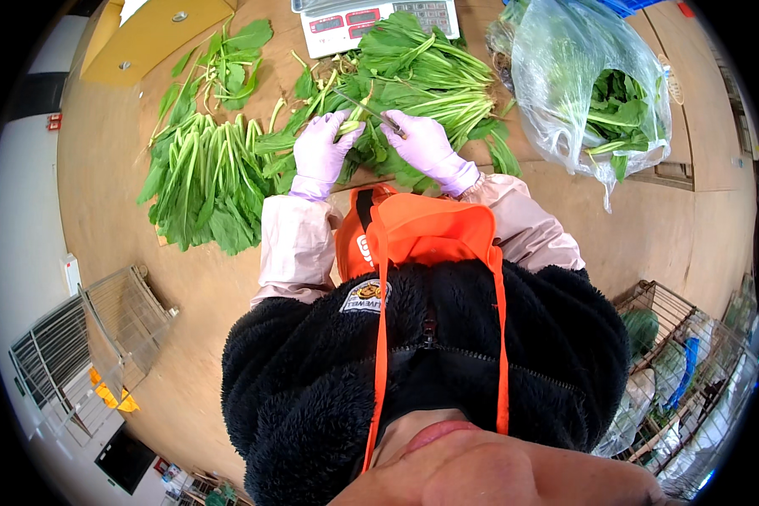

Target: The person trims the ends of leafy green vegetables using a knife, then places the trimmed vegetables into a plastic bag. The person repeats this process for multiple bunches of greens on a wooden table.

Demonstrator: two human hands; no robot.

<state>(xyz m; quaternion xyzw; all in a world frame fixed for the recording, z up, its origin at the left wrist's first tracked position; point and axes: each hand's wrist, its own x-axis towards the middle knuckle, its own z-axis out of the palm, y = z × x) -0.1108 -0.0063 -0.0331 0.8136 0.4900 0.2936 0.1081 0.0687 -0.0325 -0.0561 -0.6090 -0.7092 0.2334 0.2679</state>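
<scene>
In lilac gloves, both my hands meet over leafy greens on the brown work surface. My left hand [322, 150] is closed round the pale stalk of a leafy green [352, 126]. A small knife [365, 109] is gripped in my right hand [423, 145], its blade slanting up and left past that stalk; I cannot tell whether it touches. Left of my hands lies a pile of greens [202, 173] with stalks pointing away from me. Beyond my right hand a larger bunch [426, 72] has its stalks turned right. Loose leaves and trimmings lie between the piles.
A white scale [375, 25] stands at the far side. On the right is a clear plastic bag [557, 80] with greens inside. A yellow box [156, 38] sits far left, near loose leaves [232, 67]. Wire racks [135, 325] flank me at lower left and right.
</scene>
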